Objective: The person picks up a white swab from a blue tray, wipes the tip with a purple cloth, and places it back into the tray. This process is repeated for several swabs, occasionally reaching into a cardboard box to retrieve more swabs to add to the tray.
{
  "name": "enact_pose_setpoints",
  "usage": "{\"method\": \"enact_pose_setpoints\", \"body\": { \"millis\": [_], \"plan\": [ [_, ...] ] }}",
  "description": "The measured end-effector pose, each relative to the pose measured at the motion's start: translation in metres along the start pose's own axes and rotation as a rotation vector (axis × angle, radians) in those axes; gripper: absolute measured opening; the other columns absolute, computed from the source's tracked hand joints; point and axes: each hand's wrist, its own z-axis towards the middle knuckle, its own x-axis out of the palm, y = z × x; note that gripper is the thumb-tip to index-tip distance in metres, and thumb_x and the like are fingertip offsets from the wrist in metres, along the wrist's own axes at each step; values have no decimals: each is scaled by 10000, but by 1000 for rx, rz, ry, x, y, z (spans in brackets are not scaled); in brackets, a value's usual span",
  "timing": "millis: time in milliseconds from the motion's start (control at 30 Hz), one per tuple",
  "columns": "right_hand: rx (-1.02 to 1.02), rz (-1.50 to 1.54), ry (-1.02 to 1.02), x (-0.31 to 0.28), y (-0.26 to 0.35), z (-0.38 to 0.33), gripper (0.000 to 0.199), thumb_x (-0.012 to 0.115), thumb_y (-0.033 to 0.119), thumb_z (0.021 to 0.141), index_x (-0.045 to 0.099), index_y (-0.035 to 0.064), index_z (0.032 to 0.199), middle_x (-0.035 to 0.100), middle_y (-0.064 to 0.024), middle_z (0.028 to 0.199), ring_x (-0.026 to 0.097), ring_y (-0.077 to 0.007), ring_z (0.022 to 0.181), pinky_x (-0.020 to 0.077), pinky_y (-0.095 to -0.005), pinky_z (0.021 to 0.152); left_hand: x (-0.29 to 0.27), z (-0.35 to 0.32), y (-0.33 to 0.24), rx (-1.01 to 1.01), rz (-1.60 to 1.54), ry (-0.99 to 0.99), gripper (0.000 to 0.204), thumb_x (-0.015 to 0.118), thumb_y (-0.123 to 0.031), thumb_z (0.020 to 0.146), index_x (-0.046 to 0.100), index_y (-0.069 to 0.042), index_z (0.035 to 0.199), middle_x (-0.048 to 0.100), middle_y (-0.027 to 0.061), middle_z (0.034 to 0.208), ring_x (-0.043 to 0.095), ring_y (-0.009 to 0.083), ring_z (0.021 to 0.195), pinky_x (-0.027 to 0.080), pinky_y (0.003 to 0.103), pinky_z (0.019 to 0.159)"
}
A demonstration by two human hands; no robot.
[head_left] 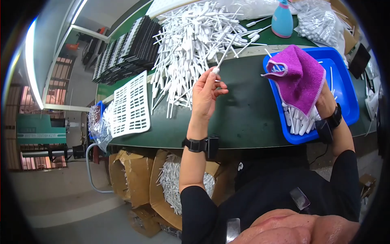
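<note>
My left hand (pixel 206 91) pinches a white plastic stick (pixel 220 62) by its thick end between thumb and forefinger, the thin shaft pointing up and away. The other fingers are loosely curled. Just beyond lies a large heap of similar white sticks (pixel 183 61) on the table. At the right, my right hand (pixel 324 101) grips a purple cloth (pixel 298 77), which hides most of the fingers. It is over a blue tray (pixel 352 95), where several white sticks (pixel 298 122) lie under and beside the cloth.
Stacked black trays (pixel 140 42) and a white slotted panel (pixel 132 107) stand left of the heap. At the back are a blue spray bottle (pixel 282 20) and a bag of white parts (pixel 319 24). Below the green table (pixel 243 110), a cardboard box (pixel 156 183) holds more white sticks.
</note>
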Motion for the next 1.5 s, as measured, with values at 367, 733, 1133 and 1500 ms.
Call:
{"method": "enact_pose_setpoints", "body": {
  "millis": [367,733,1133,1500],
  "plan": [
    [-122,186,128,8,11,9,334,469,188,969,495,68,1280,563,-110,1249,560,-236,1125,455,-350,994,48,27,34,81,-124,34,219,526,-229,965,589,-30,1032,569,17,847,563,97,649,533,244,518],
    [-41,355,-3,-12,7,6,402,388,238,1001,398,75,1368,506,-138,1322,538,-271,1166,436,-430,1017,49,24,43,49,-132,-55,203,522,-226,965,590,-38,998,558,6,829,533,76,618,491,225,450],
    [-156,27,-165,18,-20,9,409,446,334,976,513,40,1252,625,-148,1119,644,-242,962,543,-411,831,109,6,41,-10,-82,5,207,511,-221,972,546,-31,1047,582,22,813,558,106,596,494,246,482],
    [-153,214,-268,22,9,-18,124,518,261,954,528,141,923,481,69,756,478,-28,667,402,-178,581,169,-69,81,178,595,255,164,466,-214,983,486,-74,1067,523,29,687,534,171,507,431,249,421]
  ]
}}
